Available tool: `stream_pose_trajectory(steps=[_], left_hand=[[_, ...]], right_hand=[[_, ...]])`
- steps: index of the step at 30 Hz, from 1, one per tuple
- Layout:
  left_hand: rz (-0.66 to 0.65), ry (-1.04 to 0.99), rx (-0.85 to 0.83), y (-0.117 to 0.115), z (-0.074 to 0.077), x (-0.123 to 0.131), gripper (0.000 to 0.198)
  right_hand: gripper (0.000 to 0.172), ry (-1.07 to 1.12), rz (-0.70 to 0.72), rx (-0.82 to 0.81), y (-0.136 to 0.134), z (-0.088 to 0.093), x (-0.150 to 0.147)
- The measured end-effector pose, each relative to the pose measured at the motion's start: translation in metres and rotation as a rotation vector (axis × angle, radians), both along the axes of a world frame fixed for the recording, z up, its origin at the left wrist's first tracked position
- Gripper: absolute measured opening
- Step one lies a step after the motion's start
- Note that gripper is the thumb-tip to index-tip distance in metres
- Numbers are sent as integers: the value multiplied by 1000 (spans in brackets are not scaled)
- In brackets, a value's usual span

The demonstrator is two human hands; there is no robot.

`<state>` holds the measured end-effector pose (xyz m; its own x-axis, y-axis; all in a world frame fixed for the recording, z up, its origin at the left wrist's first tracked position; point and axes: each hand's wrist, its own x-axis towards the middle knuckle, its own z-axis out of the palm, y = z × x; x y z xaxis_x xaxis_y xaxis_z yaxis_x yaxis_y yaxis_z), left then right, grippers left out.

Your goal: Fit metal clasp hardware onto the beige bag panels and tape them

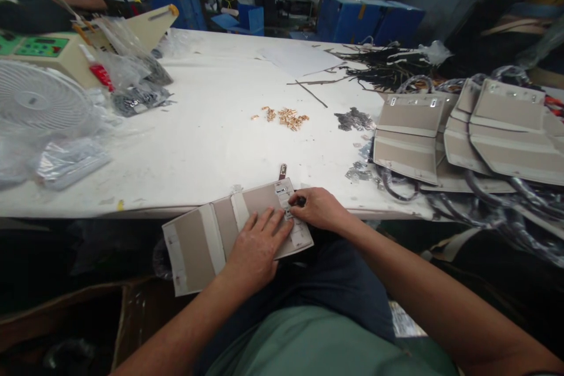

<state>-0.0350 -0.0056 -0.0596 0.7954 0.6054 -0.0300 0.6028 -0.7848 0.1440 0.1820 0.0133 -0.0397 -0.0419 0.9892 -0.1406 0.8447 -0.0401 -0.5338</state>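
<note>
A beige bag panel [255, 200] with pale strips across it lies tilted over the table's front edge and my lap. My left hand [259, 244] rests flat on it, fingers spread. At the panel's right end my right hand [324, 208] is closed in a pinch around a small dark object [301, 201], whose kind I cannot make out. It touches a pale strip near a small metal plate [281, 190]. A short dark strap with a gold metal fitting [282, 170] sticks out beyond the panel's far edge.
Gold metal pieces [291, 118] and thin grey pieces [353, 120] lie in piles on the white table [211, 153]. Similar beige panels with wrapped handles [405, 135] are stacked at right. A fan [35, 100] and plastic bags stand left. People work in the background.
</note>
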Motion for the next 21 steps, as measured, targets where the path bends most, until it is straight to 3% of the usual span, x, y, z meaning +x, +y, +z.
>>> stream_pose_trajectory(steps=[15,21], left_hand=[[-21,-78,-12,6,-14,-7,90],[-30,-103,-32,6,-16,-9,88]], right_hand=[[9,96,-19,2,-9,-11,3],[6,9,-43,32,-11,-12,-4]])
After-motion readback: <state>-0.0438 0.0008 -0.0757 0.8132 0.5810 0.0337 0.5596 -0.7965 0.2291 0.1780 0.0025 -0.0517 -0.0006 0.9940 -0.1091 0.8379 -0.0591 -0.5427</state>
